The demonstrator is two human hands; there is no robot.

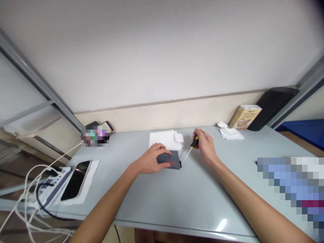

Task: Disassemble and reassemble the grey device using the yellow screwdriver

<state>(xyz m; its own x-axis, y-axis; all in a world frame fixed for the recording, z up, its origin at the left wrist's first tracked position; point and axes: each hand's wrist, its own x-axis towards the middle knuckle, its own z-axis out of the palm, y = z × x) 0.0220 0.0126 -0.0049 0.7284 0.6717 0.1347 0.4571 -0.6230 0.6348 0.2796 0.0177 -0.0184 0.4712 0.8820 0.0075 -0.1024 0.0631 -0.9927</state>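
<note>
A small dark grey box-shaped device [174, 157] with orange lettering lies on the grey tabletop [162, 195]. My left hand [154, 158] grips its left part, thumb on the near side and fingers over the far side. In my right hand [205, 145] is a screwdriver [194, 141] with a black and yellow handle, held tilted. Its thin shaft slants down and left to the device's right end, where a small black part sticks out. Whether the tip touches the device I cannot tell.
Behind the device lie white paper [162, 137] and a white earbud case [178, 137]. A phone [77, 180] and a power strip [54, 187] with tangled cables are at left. Crumpled tissue [231, 133], a yellow carton [244, 118] and a black cylinder [273, 106] stand back right.
</note>
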